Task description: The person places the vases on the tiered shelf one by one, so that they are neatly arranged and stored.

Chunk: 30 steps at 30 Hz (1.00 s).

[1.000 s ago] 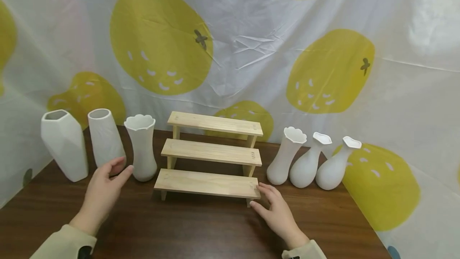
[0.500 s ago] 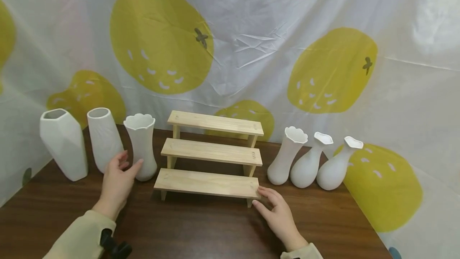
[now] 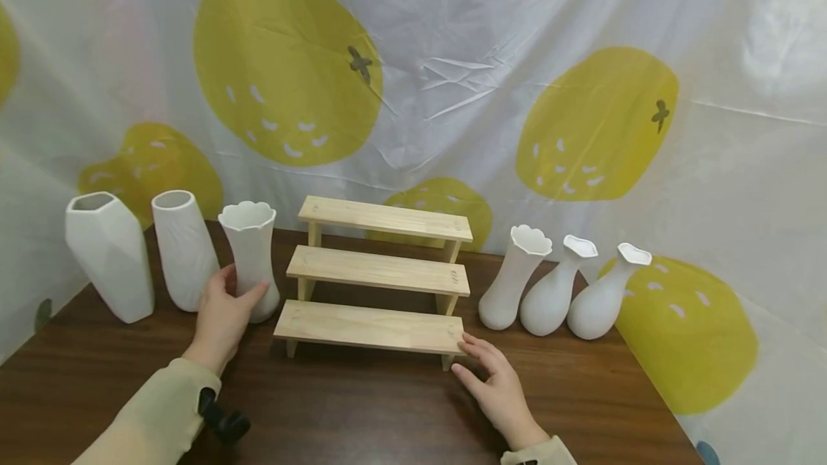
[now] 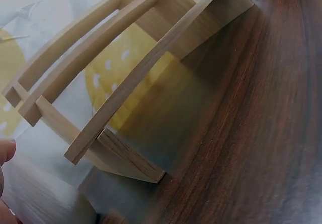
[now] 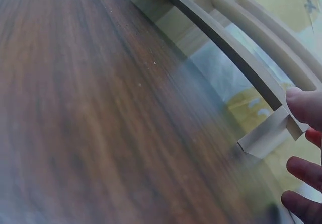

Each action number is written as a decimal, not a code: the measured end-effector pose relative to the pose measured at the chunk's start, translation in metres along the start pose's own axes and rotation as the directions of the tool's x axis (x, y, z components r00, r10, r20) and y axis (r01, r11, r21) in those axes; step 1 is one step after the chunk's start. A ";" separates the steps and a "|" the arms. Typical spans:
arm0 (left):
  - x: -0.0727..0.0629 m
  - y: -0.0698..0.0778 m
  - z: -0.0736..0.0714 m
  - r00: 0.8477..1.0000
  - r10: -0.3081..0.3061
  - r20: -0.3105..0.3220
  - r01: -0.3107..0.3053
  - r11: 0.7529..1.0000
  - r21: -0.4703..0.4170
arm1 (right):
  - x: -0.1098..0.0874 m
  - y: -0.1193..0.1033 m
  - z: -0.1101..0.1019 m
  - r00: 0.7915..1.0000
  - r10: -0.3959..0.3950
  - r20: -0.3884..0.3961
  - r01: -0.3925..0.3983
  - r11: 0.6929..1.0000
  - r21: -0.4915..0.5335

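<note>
My left hand grips a white vase with a scalloped rim low on its body, thumb across the front and fingers at its left side. The vase stands upright, left of a three-step wooden display stand. In the left wrist view, its blurred body shows between fingertips at the left edge. My right hand is at the right end of the lowest step, with its fingertips at the board's edge. The right wrist view shows the thumb by the step's corner and the other fingers spread apart.
A faceted white vase and a tapered white vase stand at the far left. Right of the stand are another scalloped vase and two narrow-necked bulb vases. A fruit-print curtain hangs behind the dark wooden table.
My left hand has moved right from in front of the tapered vase to the scalloped vase and taken hold of it. My right hand stays at the stand's corner.
</note>
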State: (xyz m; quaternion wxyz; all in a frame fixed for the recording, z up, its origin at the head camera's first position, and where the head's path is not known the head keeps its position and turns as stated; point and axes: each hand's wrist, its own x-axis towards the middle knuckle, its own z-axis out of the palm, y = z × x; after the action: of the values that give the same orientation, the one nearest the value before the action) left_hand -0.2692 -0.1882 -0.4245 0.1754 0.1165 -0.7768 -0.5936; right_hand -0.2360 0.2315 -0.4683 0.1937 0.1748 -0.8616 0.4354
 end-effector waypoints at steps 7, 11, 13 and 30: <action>0.004 0.000 -0.001 1.000 -0.010 0.019 0.010 1.000 0.016 | 0.002 -0.006 0.004 0.998 0.036 -0.043 -0.034 0.998 0.054; 0.004 0.000 -0.001 0.999 -0.014 0.032 0.014 1.000 0.009 | 0.004 -0.021 0.004 0.993 0.099 -0.057 -0.091 0.988 0.121; 0.005 0.000 -0.001 0.999 -0.015 0.036 0.014 1.000 0.009 | 0.005 -0.028 0.003 0.991 0.124 -0.058 -0.113 0.980 0.164; 0.012 0.000 -0.001 0.996 -0.009 0.085 0.010 1.000 -0.013 | 0.010 -0.005 0.012 0.931 0.364 0.044 -0.356 0.869 0.344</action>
State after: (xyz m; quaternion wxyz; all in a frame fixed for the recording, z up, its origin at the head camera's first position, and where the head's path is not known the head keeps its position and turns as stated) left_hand -0.2797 -0.1939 -0.4228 0.1402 0.0936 -0.7789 -0.6041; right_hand -0.2443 0.2172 -0.4667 0.0849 0.0379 -0.7868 0.6102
